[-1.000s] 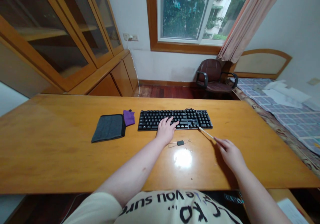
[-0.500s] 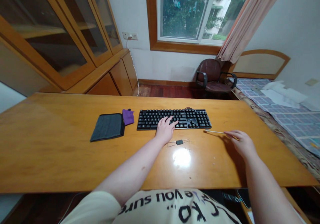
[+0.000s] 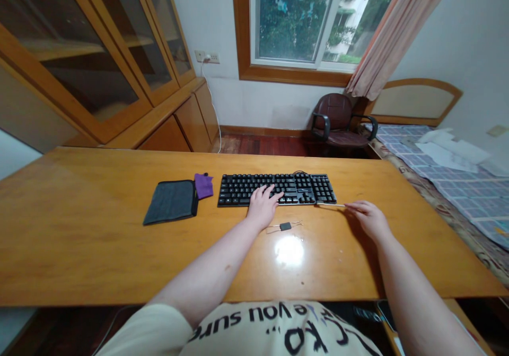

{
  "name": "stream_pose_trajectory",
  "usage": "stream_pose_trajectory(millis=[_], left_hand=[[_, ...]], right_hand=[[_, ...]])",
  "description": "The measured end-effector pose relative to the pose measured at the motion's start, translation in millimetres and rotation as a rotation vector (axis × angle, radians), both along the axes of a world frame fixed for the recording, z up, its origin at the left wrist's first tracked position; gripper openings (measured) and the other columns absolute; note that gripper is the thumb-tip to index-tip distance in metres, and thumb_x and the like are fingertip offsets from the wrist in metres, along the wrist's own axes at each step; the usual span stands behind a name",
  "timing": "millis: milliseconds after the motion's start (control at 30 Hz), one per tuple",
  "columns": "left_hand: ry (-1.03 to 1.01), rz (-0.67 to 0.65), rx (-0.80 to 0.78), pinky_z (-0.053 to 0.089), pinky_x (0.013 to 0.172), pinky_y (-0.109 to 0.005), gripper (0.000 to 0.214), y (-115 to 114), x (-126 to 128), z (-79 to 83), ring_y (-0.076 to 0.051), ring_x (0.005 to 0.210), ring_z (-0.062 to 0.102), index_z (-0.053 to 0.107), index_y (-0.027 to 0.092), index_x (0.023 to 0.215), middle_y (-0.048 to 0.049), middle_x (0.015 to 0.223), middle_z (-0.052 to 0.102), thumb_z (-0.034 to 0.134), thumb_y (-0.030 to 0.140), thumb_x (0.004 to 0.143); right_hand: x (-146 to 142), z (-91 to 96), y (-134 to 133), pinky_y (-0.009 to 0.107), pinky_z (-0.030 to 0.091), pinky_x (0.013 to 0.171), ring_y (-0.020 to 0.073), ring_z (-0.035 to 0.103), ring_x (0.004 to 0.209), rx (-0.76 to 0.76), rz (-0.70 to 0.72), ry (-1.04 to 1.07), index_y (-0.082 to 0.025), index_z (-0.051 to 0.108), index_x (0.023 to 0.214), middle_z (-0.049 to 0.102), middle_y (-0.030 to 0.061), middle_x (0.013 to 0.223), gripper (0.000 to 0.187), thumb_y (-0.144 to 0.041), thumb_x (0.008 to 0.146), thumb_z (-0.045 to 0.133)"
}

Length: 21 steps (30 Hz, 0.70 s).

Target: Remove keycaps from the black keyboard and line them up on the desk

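A black keyboard (image 3: 278, 189) lies on the wooden table (image 3: 99, 250). My left hand (image 3: 262, 205) rests flat on its front middle keys, fingers spread. My right hand (image 3: 368, 218) pinches a thin pale stick (image 3: 330, 204), held almost level. The stick's tip touches the keyboard's front right corner. A small wire tool with a dark grip (image 3: 285, 226) lies on the table just in front of my left hand.
A dark grey pouch (image 3: 170, 202) and a purple cloth (image 3: 204, 185) lie left of the keyboard. Behind the table stand a brown armchair (image 3: 338, 120), wooden cabinets (image 3: 119, 53) and a window. A bed with papers (image 3: 457, 170) is at the right.
My right hand swung the stick out to the right and flat, then brought it back left until its tip met the keyboard's front right corner. My left hand stayed on the keys.
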<state>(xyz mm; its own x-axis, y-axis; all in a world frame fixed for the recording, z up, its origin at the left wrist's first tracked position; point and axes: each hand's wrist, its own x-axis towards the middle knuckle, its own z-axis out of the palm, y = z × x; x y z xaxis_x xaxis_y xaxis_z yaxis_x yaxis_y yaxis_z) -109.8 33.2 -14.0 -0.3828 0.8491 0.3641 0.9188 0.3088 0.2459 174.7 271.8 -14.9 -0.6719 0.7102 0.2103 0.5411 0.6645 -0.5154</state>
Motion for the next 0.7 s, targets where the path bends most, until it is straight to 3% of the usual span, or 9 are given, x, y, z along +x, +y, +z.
stream_pose_trajectory(millis=[200, 267, 367, 500, 700], left_hand=[[-0.02, -0.007, 0.003, 0.027, 0.103, -0.045, 0.038, 0, 0, 0.0, -0.025, 0.122, 0.035, 0.054, 0.037, 0.118, -0.0003, 0.133, 0.045, 0.055, 0.027, 0.081], [-0.025, -0.007, 0.003, 0.027, 0.103, -0.045, 0.038, -1, 0, 0.8, -0.025, 0.122, 0.034, 0.055, 0.037, 0.118, -0.0005, 0.134, 0.045, 0.056, 0.026, 0.081], [-0.024, -0.006, -0.001, 0.027, 0.103, -0.046, 0.038, -2, 0, 1.2, -0.025, 0.122, 0.034, 0.055, 0.036, 0.118, -0.0009, 0.134, 0.044, 0.056, 0.027, 0.081], [-0.018, -0.006, 0.0, 0.027, 0.103, -0.046, 0.039, -1, -1, 0.7, -0.025, 0.122, 0.034, 0.054, 0.037, 0.118, -0.0009, 0.134, 0.044, 0.057, 0.026, 0.081], [0.013, -0.002, -0.008, 0.028, 0.102, -0.047, 0.038, -3, 2, 3.2, -0.026, 0.121, 0.035, 0.055, 0.036, 0.118, -0.0013, 0.134, 0.045, 0.055, 0.026, 0.081]], right_hand=[[5, 5.2, 6, 0.033, 0.043, 0.08, 0.0206, 0.058, 0.085, 0.068, -0.087, -0.071, -0.021, 0.072, 0.089, 0.066, 0.0053, 0.089, 0.03, -0.031, 0.076, 0.048], [17, 15.3, 9, 0.035, 0.043, 0.079, 0.0223, 0.058, 0.086, 0.076, -0.185, -0.08, -0.02, 0.073, 0.086, 0.067, 0.0063, 0.089, 0.029, -0.03, 0.073, 0.049], [40, 36.7, 8, 0.034, 0.044, 0.073, 0.0239, 0.06, 0.084, -0.035, -0.331, -0.01, -0.018, 0.072, 0.081, 0.068, 0.008, 0.088, 0.027, -0.034, 0.069, 0.055], [63, 54.0, -1, 0.034, 0.042, 0.058, 0.0253, 0.06, 0.072, -0.104, -0.592, 0.126, -0.014, 0.071, 0.092, 0.068, 0.0145, 0.083, 0.04, -0.044, 0.069, 0.058], [49, 27.4, -12, 0.033, 0.039, 0.051, 0.0239, 0.058, 0.061, -0.113, -0.768, 0.134, -0.01, 0.07, 0.09, 0.068, 0.0161, 0.077, 0.04, -0.041, 0.072, 0.052]])
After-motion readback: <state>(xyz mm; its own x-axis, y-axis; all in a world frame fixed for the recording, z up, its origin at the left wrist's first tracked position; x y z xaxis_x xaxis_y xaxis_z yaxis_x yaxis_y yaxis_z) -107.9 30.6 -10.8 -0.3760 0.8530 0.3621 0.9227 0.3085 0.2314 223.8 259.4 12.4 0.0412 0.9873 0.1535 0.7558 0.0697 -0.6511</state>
